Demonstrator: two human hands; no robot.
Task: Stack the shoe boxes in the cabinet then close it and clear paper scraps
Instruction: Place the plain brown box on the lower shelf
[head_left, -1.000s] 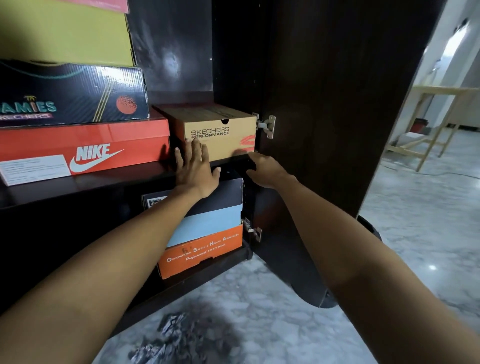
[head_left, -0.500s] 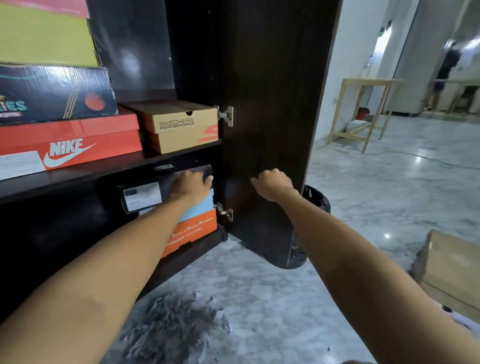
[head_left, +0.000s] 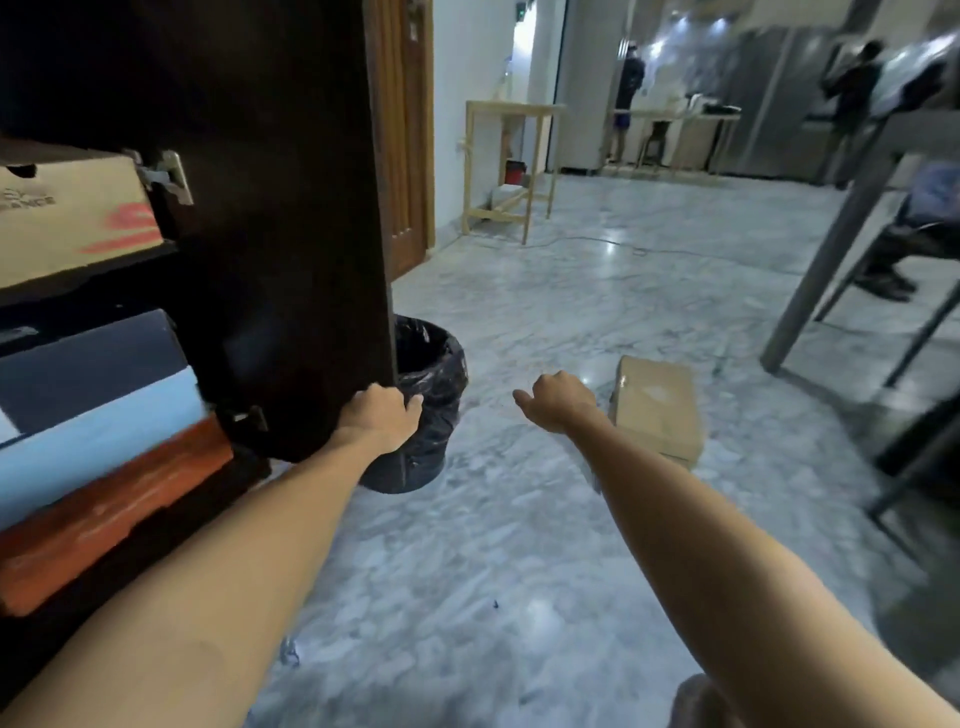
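Note:
The dark cabinet door (head_left: 291, 218) stands wide open. My left hand (head_left: 382, 415) grips its outer edge low down. My right hand (head_left: 558, 397) hangs in the air with fingers curled and nothing in it, just left of a brown cardboard shoe box (head_left: 657, 408) lying on the marble floor. In the cabinet at the left, a tan shoe box (head_left: 67, 213) sits on the upper shelf. Below it are a dark-and-light-blue box (head_left: 98, 395) on an orange box (head_left: 114, 509). The paper scraps are out of view.
A black bin with a bag liner (head_left: 431, 400) stands on the floor just behind the door's edge. A grey table leg (head_left: 826, 254) and chair frame are at the right. A wooden table (head_left: 509, 166) and people stand far back.
My view has swung right, away from the shelves. My left hand left the boxes and took hold of the door's edge. My right hand moved off the door toward the box on the floor.

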